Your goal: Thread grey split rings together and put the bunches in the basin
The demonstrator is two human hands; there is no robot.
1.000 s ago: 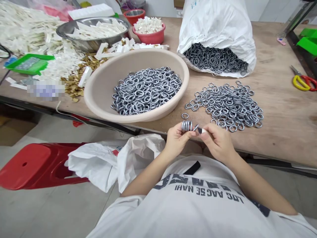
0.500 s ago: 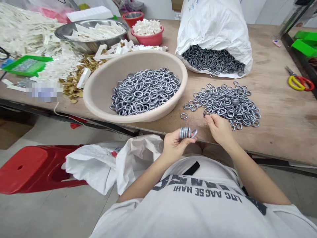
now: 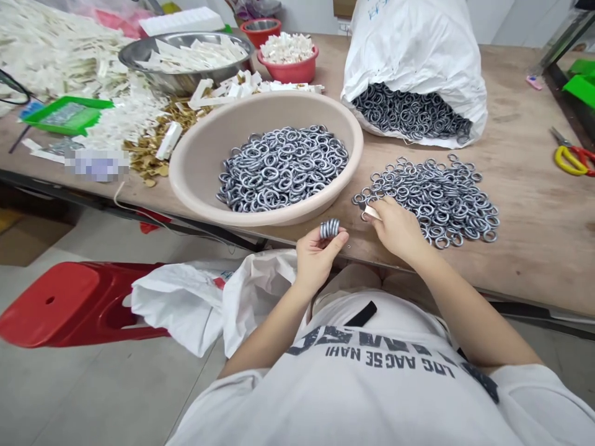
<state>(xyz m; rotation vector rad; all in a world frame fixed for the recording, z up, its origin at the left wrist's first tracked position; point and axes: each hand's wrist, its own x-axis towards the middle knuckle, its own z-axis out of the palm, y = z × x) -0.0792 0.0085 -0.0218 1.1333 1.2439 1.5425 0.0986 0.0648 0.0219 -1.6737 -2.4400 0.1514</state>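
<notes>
My left hand (image 3: pixel 316 260) is raised just off the table's front edge and holds a short stack of grey metal rings (image 3: pixel 329 228) upright in its fingers. My right hand (image 3: pixel 397 229) rests at the near edge of a loose pile of grey metal rings (image 3: pixel 446 210) on the table. A small white piece (image 3: pixel 372 212) shows between its fingers, with its exact shape hidden. To the left stands a beige plastic basin (image 3: pixel 297 214) full of similar rings. Behind the pile, a white sack (image 3: pixel 413 49) lies tilted with rings spilling from its mouth.
The plywood table (image 3: pixel 534 248) also bears a steel bowl (image 3: pixel 186 62) and a red bowl (image 3: pixel 288 65) of white plastic pieces, brass-coloured scraps (image 3: pixel 153 148), a green tray (image 3: pixel 65 114) and yellow-red scissors (image 3: pixel 571 160). A white plastic bag (image 3: pixel 186 306) and a red stool (image 3: pixel 69 303) are below the edge.
My right hand has moved away from my left and onto the near edge of the ring pile. The stack in my left hand looks shorter, and the pile has shifted slightly.
</notes>
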